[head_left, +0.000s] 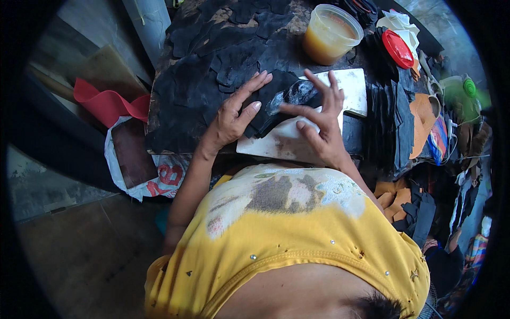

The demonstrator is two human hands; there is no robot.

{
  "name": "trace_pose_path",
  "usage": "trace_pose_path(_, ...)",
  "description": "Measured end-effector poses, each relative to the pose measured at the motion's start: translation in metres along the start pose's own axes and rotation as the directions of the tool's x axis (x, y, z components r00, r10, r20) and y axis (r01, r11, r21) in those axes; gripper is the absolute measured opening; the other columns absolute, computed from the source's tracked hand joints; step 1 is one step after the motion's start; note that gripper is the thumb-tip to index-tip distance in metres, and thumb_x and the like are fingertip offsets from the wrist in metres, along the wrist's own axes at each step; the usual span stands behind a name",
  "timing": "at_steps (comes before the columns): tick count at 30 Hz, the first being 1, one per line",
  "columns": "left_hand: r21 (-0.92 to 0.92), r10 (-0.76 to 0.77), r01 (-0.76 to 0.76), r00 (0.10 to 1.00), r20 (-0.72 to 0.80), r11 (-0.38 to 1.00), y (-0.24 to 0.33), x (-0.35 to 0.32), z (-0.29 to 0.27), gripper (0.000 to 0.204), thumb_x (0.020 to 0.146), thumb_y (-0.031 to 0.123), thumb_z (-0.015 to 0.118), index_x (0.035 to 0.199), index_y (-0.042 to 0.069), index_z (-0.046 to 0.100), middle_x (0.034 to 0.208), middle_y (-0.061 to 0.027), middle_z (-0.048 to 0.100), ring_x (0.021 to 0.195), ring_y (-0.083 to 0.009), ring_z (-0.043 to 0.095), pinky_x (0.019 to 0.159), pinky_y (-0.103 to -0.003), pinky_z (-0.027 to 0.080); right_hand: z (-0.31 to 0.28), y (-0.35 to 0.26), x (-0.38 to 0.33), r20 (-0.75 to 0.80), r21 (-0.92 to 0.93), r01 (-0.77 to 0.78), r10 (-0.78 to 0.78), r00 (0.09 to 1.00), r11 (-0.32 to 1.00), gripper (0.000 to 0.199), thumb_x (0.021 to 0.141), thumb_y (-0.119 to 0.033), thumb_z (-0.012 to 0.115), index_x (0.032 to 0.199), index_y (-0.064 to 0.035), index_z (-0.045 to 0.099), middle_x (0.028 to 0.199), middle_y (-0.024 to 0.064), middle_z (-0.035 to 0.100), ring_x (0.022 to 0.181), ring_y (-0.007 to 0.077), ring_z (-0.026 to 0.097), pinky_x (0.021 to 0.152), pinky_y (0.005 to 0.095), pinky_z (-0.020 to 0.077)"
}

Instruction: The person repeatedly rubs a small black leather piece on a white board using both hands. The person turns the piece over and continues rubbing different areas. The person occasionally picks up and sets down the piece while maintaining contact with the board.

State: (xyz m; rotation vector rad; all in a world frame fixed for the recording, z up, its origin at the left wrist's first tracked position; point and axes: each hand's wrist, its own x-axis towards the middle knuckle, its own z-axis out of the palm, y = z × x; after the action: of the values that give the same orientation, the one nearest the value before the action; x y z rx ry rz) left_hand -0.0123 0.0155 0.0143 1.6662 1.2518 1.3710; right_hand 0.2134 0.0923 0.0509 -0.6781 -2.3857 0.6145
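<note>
Yellow shirt (297,234) lowest; both open hands, left hand (234,114) and right hand (321,125), press flat a black leather piece (279,98) on the white board (350,87), below an amber-filled plastic tub (330,33).

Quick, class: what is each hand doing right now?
Left hand: open, flat on the black leather piece.
Right hand: open, fingertips spread on the same piece.

Dark worktable (159,114) (cluttered), worn brown floor (90,255) beneath
</note>
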Motion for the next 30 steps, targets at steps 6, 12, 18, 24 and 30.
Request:
trace_pose_path(6,0.051,0.052,-0.05,0.998,-0.032,0.997,-0.003,0.003,0.008,0.054,0.1,0.011,0.037,0.153,0.003,0.03,0.15,-0.0157,0.045,0.142,-0.0254,0.037,0.119,-0.038,0.021,0.03,-0.007,-0.014,-0.002,-0.495,0.105,-0.121,0.993,0.863,0.055,0.088,-0.04,0.057,0.137,-0.0159,0.057,0.161,0.0172,0.019,0.15,0.0434,-0.001,0.111,0.0661,-0.0144)
trace_pose_path(12,-0.114,0.01,-0.01,1.0,-0.004,0.993,0.002,0.0,-0.001,0.061,0.092,0.008,0.035,0.152,0.0,0.029,0.151,-0.0162,0.044,0.142,-0.0268,0.038,0.12,-0.038,0.019,0.023,-0.002,-0.017,0.027,-0.448,0.15,-0.154,0.988,0.881,0.044,0.093,-0.033,0.055,0.134,-0.0183,0.061,0.161,0.016,0.021,0.151,0.0418,0.0,0.112,0.0636,-0.0136)
trace_pose_path(18,-0.158,-0.039,0.051,0.996,0.076,0.986,0.01,0.001,-0.01,0.071,0.085,0.005,0.036,0.154,0.001,0.023,0.154,-0.0156,0.04,0.143,-0.0263,0.036,0.12,-0.038,0.019,0.029,-0.001,-0.002,0.035,-0.501,0.119,-0.117,0.993,0.858,0.05,0.091,-0.036,0.055,0.139,-0.0226,0.057,0.161,0.0163,0.021,0.151,0.0415,0.003,0.113,0.0627,-0.0128)
trace_pose_path(24,-0.197,-0.072,0.098,0.988,0.136,0.975,0.013,0.004,-0.015,0.075,0.086,0.005,0.04,0.157,0.005,0.017,0.156,-0.0155,0.037,0.145,-0.0269,0.033,0.119,-0.038,0.018,0.013,-0.014,0.002,0.175,-0.085,0.193,-0.176,0.969,0.978,0.041,0.092,-0.045,0.049,0.125,-0.0293,0.068,0.157,0.0156,0.029,0.15,0.0419,0.003,0.113,0.065,-0.0118)
trace_pose_path(30,-0.102,-0.059,0.074,0.988,0.142,0.992,0.013,0.008,-0.012,0.076,0.086,0.005,0.041,0.157,0.007,0.016,0.156,-0.016,0.036,0.147,-0.0279,0.029,0.119,-0.038,0.018,-0.006,0.007,0.028,-0.053,-0.115,-0.027,0.021,0.998,0.993,0.041,0.097,-0.041,0.043,0.116,-0.0207,0.073,0.155,0.0168,0.032,0.15,0.0384,0.002,0.112,0.0662,-0.0075)
